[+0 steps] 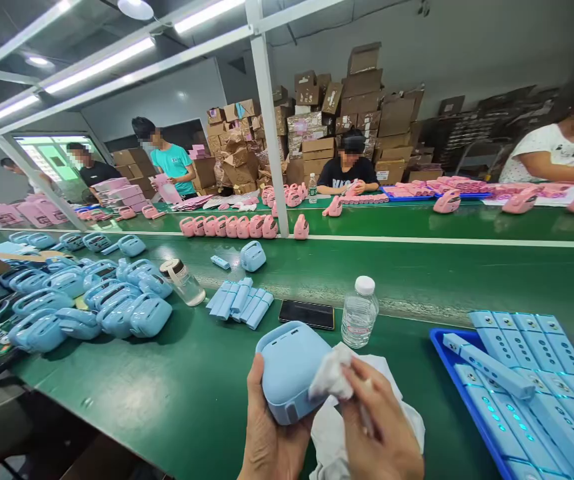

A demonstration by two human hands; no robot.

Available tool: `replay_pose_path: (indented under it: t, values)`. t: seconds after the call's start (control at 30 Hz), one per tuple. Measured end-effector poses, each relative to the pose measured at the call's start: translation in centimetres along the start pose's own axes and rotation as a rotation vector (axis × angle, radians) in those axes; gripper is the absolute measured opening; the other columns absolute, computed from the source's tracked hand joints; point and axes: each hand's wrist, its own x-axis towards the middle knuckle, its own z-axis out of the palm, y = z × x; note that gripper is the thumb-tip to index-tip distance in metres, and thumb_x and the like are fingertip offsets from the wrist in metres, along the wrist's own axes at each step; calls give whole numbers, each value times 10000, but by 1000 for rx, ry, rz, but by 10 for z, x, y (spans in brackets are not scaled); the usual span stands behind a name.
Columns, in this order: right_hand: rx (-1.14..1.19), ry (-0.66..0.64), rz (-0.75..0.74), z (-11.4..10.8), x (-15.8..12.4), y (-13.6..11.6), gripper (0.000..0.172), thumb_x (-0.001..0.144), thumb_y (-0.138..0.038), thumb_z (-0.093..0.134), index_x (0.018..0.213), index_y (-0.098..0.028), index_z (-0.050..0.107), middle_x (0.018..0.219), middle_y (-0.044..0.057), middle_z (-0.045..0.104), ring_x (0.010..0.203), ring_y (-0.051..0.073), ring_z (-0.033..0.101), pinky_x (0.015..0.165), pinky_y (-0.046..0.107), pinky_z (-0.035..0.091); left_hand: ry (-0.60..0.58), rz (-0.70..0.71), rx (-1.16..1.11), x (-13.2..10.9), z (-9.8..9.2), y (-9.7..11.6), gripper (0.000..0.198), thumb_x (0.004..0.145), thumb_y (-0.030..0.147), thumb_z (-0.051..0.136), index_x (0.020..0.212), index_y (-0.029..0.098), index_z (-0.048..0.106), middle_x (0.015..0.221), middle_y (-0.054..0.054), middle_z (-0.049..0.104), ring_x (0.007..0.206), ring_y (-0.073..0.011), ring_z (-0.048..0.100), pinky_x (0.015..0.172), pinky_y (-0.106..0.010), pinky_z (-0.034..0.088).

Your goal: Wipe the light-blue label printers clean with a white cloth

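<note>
A light blue rounded plastic case with a loop handle (294,367) rests in my left hand (271,440), its fingers wrapped around the near side and underneath. My right hand (379,417) pinches a bunched white cloth (334,373) and presses it against the case's right side. Under my right hand, a larger white cloth (331,433) lies crumpled on the green table. Just beyond the case are a black phone (307,314) and a clear plastic bottle with a white cap (360,313).
Many blue cases (111,300) crowd the left. Bundled blue strips (241,301) and a glass bottle (184,283) stand ahead. A blue tray (459,393) of blue panels is at right. Pink cases (229,227) line the far belt, where several people sit or stand.
</note>
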Motion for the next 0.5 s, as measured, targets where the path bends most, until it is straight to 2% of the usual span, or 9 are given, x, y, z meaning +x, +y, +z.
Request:
replay_pose_path:
  t: [0.03,0.1,0.13,0.2,0.27,0.37,0.43,0.5]
  values:
    - [3,1,210,-3,3,3,232,982,-436,711,1156,-318,809,1237,47,765,1132,273,717,975,373,602,28,35,-27,0,3,-1,558,930,628,653,1318,231,710,1153,-107,836,1023,-298,801,892,-418,650]
    - [92,-58,538,-7,9,5,452,925,-628,713,1164,-251,778,1147,62,780,974,247,725,818,301,617,30,97,4,-1,5,-3,512,950,625,635,1330,290,708,1141,-51,844,986,-255,809,825,-345,652]
    - [166,-87,625,-9,11,3,531,910,-677,702,1196,-233,750,1116,60,780,902,224,710,751,272,604,28,113,33,-1,5,-5,531,947,650,622,1319,284,718,1123,-47,848,980,-254,810,810,-333,651]
    - [284,-88,671,-10,14,-3,585,898,-698,704,1232,-218,713,1105,50,772,843,192,675,706,239,575,5,137,82,1,0,-7,587,930,668,619,1333,251,716,1123,-72,847,1022,-286,804,860,-366,651]
    - [273,-39,677,-9,15,-10,584,873,-710,723,1192,-220,727,1076,38,775,860,195,676,729,230,571,-25,118,122,4,-8,-8,640,893,604,692,1405,221,666,1139,-105,843,1095,-332,786,952,-433,636]
    - [62,82,598,-7,10,-11,504,894,-687,706,1105,-235,777,1086,55,789,979,261,723,795,272,607,-17,43,148,11,-20,-10,719,831,487,788,1461,190,612,1116,-123,847,1114,-345,783,978,-445,632]
    - [-72,138,378,-4,-1,-6,340,924,-565,731,1047,-259,811,1132,76,786,1045,309,739,846,341,633,0,18,187,15,-26,-11,589,875,508,749,1358,176,696,1068,-121,856,1042,-322,809,921,-407,659]
    - [-105,102,51,1,-13,1,129,929,-367,756,1012,-303,831,1098,78,788,1012,320,754,859,410,643,-68,44,266,19,-30,-13,475,923,554,681,1153,155,801,910,-127,860,946,-334,826,799,-385,688]
